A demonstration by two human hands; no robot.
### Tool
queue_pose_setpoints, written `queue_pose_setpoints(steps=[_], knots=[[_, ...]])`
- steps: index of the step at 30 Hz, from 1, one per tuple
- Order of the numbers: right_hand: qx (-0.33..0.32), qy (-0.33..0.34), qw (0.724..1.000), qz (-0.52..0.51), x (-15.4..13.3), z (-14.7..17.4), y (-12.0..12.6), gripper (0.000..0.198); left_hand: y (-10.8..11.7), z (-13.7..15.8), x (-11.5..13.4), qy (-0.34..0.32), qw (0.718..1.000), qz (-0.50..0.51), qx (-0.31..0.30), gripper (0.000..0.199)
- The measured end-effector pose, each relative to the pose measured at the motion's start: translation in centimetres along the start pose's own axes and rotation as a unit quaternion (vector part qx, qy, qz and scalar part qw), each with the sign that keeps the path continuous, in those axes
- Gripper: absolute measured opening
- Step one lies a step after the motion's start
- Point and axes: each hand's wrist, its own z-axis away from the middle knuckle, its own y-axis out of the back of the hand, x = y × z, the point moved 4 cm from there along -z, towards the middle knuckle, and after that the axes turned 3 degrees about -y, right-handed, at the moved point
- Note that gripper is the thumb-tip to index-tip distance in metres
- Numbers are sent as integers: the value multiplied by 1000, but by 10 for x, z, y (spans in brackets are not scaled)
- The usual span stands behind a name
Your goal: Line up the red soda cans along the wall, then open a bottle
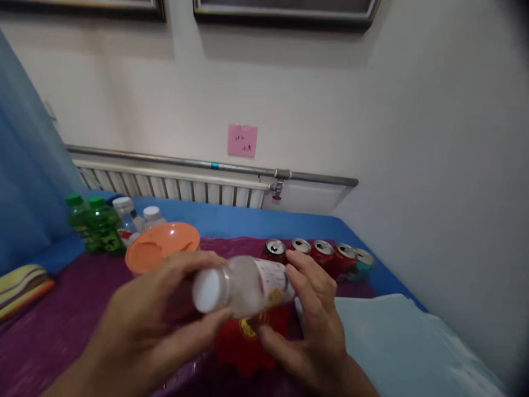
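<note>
Holding a clear bottle [248, 286] sideways w/ both hands, above a purple cloth [53, 325] and a red object [248, 342] just below it. Left hand [152, 320] is curled, fingers closed around the white cap [210, 290] end; right hand [314, 314] wraps the labelled body, fingers half-closed on it. To do this well, probably keep the right grip firm so the body doesn't spin, and twist w/ the left only. Frame is blurred, so can't tell if the cap is loose. Orange bowl [163, 251] sits near, behind; red cans [322, 253] in a row further back.
</note>
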Motion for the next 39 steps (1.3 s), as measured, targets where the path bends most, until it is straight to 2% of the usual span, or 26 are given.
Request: queue_pose_setpoints(steps=[2, 4, 10, 14, 16, 18, 19, 20, 22, 24, 25, 27, 30, 32, 33, 34, 37, 39], knots=[[-50, 15, 998, -16, -7, 2, -6, 80, -23, 10, 6, 31, 997, 57, -43, 34], [-108, 3, 994, -34, -6, 8, -16, 79, -34, 16, 0, 95, 989, 94, -68, 36], [-186, 31, 982, 3, -2, 17, -30, 67, -35, 36, -34, 230, 969, 55, -76, 43], [-226, 72, 972, 13, -5, 18, -36, 53, -39, 59, -49, 332, 938, 62, -82, 45], [-231, 76, 969, 29, -1, 21, -38, 52, -35, 69, -58, 367, 926, 67, -56, 47], [-229, 57, 971, 43, 9, 23, -39, 53, -28, 78, -68, 388, 920, 45, -24, 51], [-224, 39, 973, 42, 15, 24, -39, 55, -25, 83, -73, 397, 917, 26, -30, 53], [-218, 14, 975, 35, 21, 25, -39, 56, -25, 88, -78, 407, 911, 5, -60, 55], [-204, -48, 978, 5, 33, 26, -39, 61, -33, 101, -86, 417, 893, -32, -168, 51], [-194, -110, 975, -20, 41, 28, -39, 64, -45, 115, -92, 403, 877, -45, -256, 37], [-192, -135, 972, -26, 43, 28, -40, 65, -51, 122, -93, 391, 876, -44, -277, 29], [-190, -170, 967, -32, 45, 29, -40, 66, -61, 132, -96, 369, 884, -29, -286, 27], [-175, -189, 965, -38, 46, 30, -38, 67, -59, 137, -102, 367, 887, -3, -281, 44], [-172, -194, 965, -39, 47, 31, -38, 66, -45, 134, -110, 392, 881, 2, -265, 45], [-174, -197, 964, -37, 48, 32, -38, 66, -34, 130, -116, 416, 879, 1, -232, 41], [-176, -200, 963, -35, 48, 32, -38, 67, -22, 126, -123, 441, 879, 1, -181, 40], [-180, -198, 963, -31, 48, 32, -39, 67, 9, 115, -145, 491, 870, 28, 27, 46], [-176, -187, 966, -35, 47, 32, -39, 67, 10, 109, -158, 493, 856, 112, 109, 48]])
